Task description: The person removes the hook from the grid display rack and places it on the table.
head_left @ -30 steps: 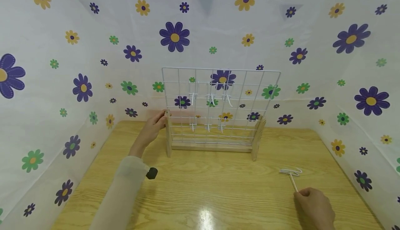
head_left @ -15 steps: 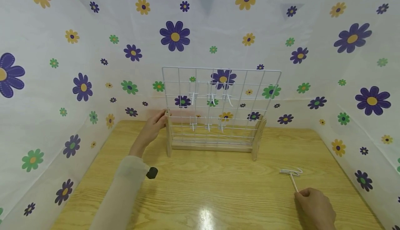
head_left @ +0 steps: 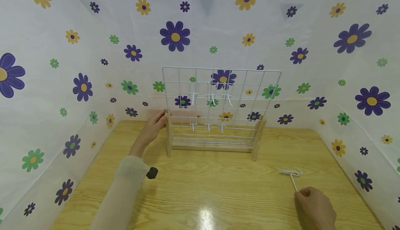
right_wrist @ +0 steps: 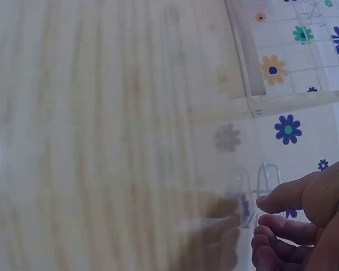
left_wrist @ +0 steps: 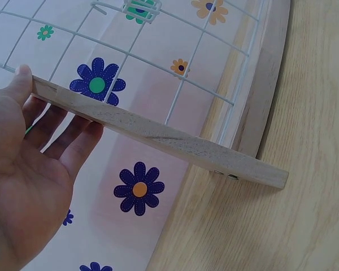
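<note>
A white wire grid rack (head_left: 212, 148) with a wooden base and two wooden side posts stands toward the back of the table. My left hand (head_left: 153, 127) grips the top of its left post (left_wrist: 158, 135); in the left wrist view the thumb lies on one side and the fingers on the other. Two rows of white wire hooks hang on the grid, such as an upper hook (head_left: 193, 96) and a lower hook (head_left: 208, 127). At the front right, my right hand (head_left: 316, 205) pinches another white wire hook (head_left: 293, 181) by its stem, its wire head pointing away from the hand.
The wood-grain table (head_left: 200, 185) reaches back to a flower-print sheet (head_left: 212, 28) that encloses it at the back and sides. A small dark object (head_left: 152, 173) sits at the left wrist, by the sleeve cuff.
</note>
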Demonstrator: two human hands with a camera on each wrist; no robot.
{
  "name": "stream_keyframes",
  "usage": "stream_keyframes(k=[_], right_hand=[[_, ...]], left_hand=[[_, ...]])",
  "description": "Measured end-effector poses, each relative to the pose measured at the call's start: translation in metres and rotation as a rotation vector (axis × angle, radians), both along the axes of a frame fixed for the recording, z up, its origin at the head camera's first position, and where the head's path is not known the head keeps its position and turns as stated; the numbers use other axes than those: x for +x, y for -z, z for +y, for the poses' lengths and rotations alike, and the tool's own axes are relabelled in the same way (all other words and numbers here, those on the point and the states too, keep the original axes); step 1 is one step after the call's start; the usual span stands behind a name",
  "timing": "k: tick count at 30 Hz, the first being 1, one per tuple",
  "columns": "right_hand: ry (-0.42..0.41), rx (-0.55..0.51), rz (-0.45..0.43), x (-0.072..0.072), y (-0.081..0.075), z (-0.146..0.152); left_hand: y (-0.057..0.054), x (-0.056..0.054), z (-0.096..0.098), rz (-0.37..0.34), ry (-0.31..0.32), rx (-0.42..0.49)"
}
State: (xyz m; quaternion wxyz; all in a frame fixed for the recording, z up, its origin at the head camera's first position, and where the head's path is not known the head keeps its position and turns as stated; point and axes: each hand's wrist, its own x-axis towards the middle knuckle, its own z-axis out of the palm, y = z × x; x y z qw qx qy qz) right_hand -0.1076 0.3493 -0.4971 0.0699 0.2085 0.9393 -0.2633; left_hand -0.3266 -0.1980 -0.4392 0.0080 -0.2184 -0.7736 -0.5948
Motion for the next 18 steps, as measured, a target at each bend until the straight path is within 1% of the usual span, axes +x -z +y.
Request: stream_keyframes(k=[4, 7, 9, 13, 18], right_hand=[[-0.019, 0.02, 0.083, -0.001, -0.008, -0.006], [-0.041, 0.014, 0.133, -0.002, -0.016, -0.01], [-0.04, 0.006, 0.17, -0.005, -0.021, -0.014], [-0.034, -0.028, 0.258, -0.009, -0.033, -0.026], [-0.049, -0.02, 0.37, -0.016, -0.049, -0.042]], left_hand=[[0.0, 0.0, 0.001, -0.001, 0.002, 0.007], [-0.002, 0.001, 0.001, -0.002, 0.006, 0.012], [-0.003, 0.001, 0.001, -0.001, 0.01, 0.011], [-0.004, 0.001, 0.0, -0.003, 0.013, 0.008], [-0.004, 0.001, 0.0, -0.012, 0.02, -0.01]])
